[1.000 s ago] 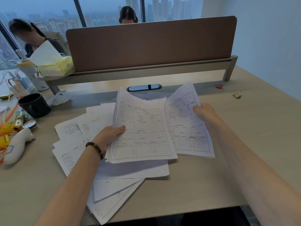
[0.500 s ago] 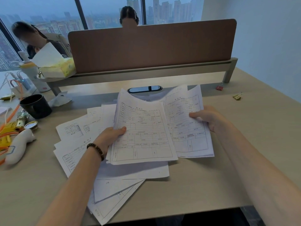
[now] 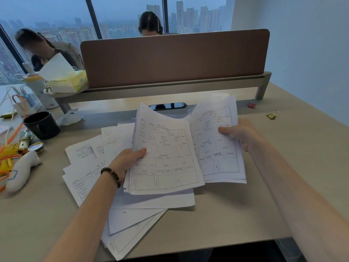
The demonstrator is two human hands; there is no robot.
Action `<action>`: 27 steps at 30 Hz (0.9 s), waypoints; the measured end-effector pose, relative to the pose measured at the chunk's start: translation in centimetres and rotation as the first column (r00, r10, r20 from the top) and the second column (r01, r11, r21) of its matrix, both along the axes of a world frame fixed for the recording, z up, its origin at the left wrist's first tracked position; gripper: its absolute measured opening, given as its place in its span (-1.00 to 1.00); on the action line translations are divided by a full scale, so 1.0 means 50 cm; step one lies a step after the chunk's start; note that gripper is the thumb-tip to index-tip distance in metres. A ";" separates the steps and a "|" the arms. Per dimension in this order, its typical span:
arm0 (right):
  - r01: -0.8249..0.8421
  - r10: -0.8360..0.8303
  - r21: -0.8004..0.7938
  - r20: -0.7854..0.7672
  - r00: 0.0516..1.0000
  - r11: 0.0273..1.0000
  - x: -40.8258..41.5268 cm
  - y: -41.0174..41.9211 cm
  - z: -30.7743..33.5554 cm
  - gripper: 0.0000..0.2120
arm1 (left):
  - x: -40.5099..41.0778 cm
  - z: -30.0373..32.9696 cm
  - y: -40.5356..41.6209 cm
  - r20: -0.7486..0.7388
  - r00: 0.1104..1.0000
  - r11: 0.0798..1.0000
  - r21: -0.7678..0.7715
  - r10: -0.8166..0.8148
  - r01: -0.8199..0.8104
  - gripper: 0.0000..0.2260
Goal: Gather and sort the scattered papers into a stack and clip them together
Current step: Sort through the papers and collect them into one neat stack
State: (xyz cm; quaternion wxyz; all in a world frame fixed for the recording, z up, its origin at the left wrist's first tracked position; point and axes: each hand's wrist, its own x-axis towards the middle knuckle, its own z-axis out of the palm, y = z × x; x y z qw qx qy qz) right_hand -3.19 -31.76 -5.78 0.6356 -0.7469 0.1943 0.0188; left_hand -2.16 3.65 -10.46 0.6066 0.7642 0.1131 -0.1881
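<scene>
White printed forms lie scattered on the desk (image 3: pixel 245 214) in front of me. My left hand (image 3: pixel 128 159) grips the left edge of a small stack of forms (image 3: pixel 164 156), lifted a little off the pile. My right hand (image 3: pixel 239 133) pinches a second bundle of forms (image 3: pixel 215 148) at its right side, raised and tilted beside the first. Several loose sheets (image 3: pixel 85 157) stay flat under and left of both, some reaching the near desk edge (image 3: pixel 132 233). A gold binder clip (image 3: pixel 272 115) and a red binder clip (image 3: pixel 251 105) lie far right.
A black mug (image 3: pixel 42 125), a white handheld device (image 3: pixel 20 169), a round tin and orange cables crowd the left side. A brown divider panel (image 3: pixel 173 55) with a tissue box (image 3: pixel 66 80) bounds the back. Two people sit beyond it. A black grommet (image 3: pixel 167 105) sits behind the papers.
My right hand has lifted its bundle off the desk and drawn it toward the left-hand stack. The left hand has raised its stack slightly.
</scene>
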 end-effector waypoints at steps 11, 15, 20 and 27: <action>-0.216 0.231 -0.103 0.154 0.961 0.971 -0.069 0.051 0.199 -0.70 | -0.019 0.004 -0.033 0.038 0.998 0.999 -0.005 -0.043 0.043 -0.77; -0.263 0.236 0.093 0.236 0.943 0.960 -0.078 0.044 0.222 -0.71 | -0.032 0.015 -0.040 0.027 0.999 0.996 -0.091 -0.024 0.026 -0.74; -0.132 0.137 -0.036 0.192 0.972 0.991 -0.076 0.063 0.146 -0.87 | -0.036 0.025 -0.045 0.109 0.993 0.982 -0.180 -0.033 0.053 -0.63; -0.059 0.082 -0.162 0.138 0.987 0.985 -0.058 0.086 -0.008 -0.79 | -0.043 0.041 -0.063 0.168 0.977 0.895 -0.404 -0.133 0.191 -0.49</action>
